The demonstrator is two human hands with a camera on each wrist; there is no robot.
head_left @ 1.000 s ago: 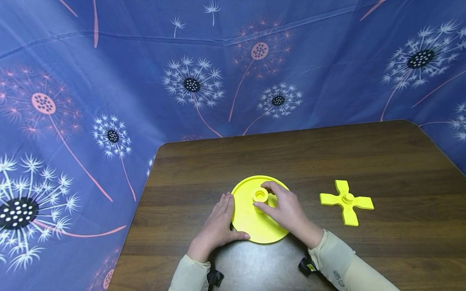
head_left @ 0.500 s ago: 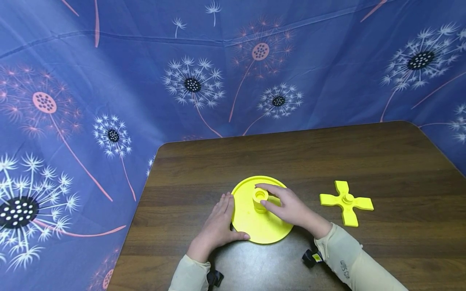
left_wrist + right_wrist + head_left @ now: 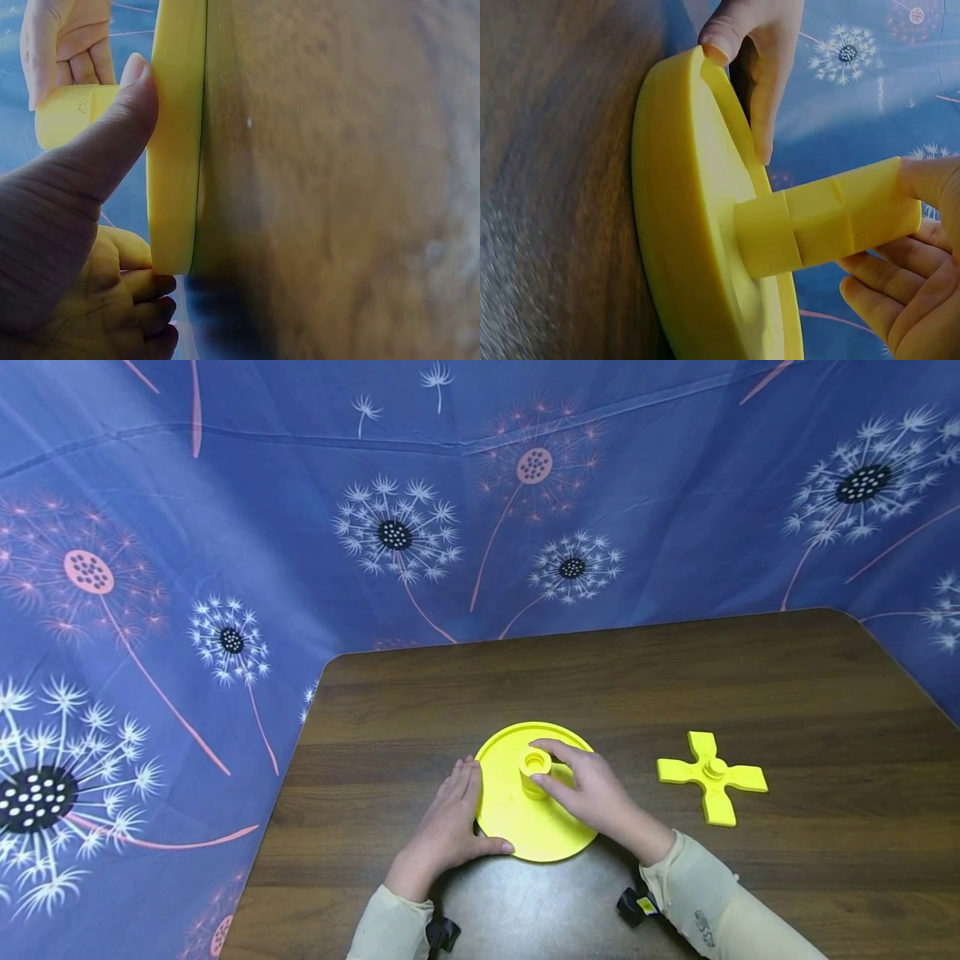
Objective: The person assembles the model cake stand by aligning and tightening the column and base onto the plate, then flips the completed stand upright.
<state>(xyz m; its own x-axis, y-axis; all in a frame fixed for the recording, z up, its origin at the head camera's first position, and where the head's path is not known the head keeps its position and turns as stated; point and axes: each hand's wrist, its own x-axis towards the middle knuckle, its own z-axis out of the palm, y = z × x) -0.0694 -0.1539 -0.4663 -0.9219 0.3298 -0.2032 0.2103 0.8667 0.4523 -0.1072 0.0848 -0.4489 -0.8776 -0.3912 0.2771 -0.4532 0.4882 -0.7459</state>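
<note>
A round yellow disc [image 3: 540, 831] with a raised rim lies on the table. From its middle rises a hollow yellow cylinder [image 3: 531, 785], upright, with seams visible across its side in the right wrist view. My right hand [image 3: 596, 785] pinches the cylinder's upper end between thumb [image 3: 934, 180] and fingers. My left hand [image 3: 450, 827] holds the disc's left side, thumb [image 3: 127, 112] on the near rim and fingers along the far left rim. To the right lies a yellow four-armed cross piece [image 3: 712, 777] with a round stub at its centre, touched by neither hand.
The brown wood-grain table [image 3: 847, 693] has a shiny grey patch [image 3: 540, 902] at the front, between the forearms. A blue cloth [image 3: 660, 485] with dandelion prints hangs behind and to the left of the table.
My right hand shifted right around the cylinder, then swung slightly back left, its thumb and fingers changing place on the cylinder. My left hand, the disc and the cross piece keep their places.
</note>
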